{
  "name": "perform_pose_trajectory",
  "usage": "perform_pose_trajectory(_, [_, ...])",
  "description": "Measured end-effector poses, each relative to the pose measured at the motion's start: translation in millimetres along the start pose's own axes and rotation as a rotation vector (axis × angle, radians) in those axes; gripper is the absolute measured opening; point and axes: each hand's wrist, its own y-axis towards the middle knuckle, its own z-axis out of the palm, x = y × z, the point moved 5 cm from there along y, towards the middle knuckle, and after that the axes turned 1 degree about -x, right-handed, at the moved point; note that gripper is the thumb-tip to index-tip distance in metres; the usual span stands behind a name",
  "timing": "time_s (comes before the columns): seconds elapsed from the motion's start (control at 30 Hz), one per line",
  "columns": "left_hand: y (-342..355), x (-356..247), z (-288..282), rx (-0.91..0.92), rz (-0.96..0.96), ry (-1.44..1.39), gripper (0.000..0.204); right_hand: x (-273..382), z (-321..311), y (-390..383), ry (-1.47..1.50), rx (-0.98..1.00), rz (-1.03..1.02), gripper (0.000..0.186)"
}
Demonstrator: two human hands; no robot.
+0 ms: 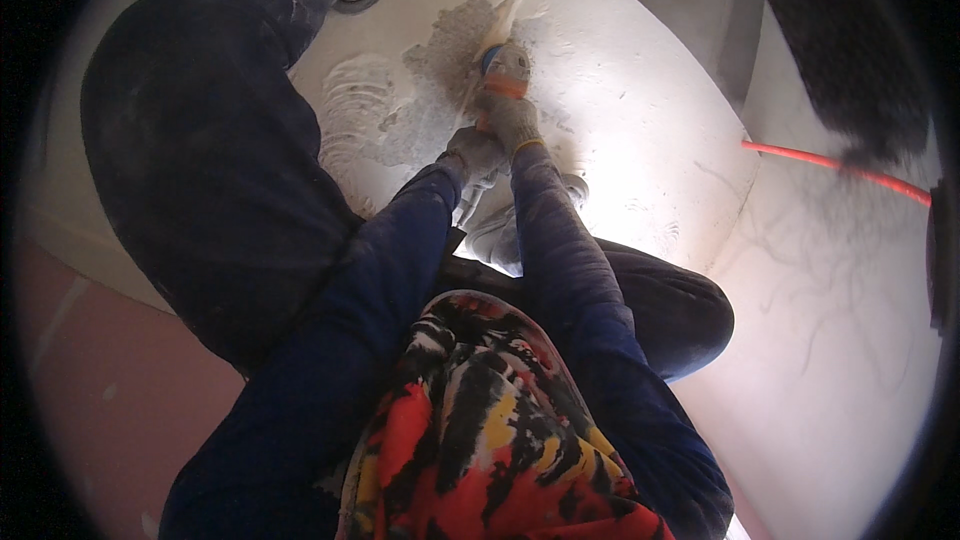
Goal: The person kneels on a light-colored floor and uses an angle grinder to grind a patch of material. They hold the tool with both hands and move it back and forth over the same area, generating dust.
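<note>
Both gloved hands, the left hand and the right hand, are closing round a pale long-handled tool. Left of the grip, a dark trouser leg is blocking the way. Just beyond the grip, rough grey mortar is covering the white floor. Well right of it, a thin orange cable is crossing; open floor is lying between.
</note>
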Motion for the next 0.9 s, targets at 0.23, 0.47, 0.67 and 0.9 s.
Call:
perform_pose_trajectory(0.23, [-7,-5,-3,0.005,-0.019,0.010,0.032,-6,4,4,-0.038,0.033,0.018,0.064])
perform_pose_trajectory(0.47, [2,2,2,-0.083,0.035,-0.053,0.027,5,-1,-2,-0.090,-0.072,-0.048,0.058])
perform_pose_trajectory(0.67, [3,1,6,-0.053,0.016,0.037,0.033,9,-1,-7,-0.110,0.052,0.000,0.068])
perform_pose_trajectory(0.9, [7,4,-4,-0.012,-0.051,-0.052,0.032,13,-7,1,-0.239,-0.061,-0.005,0.067])
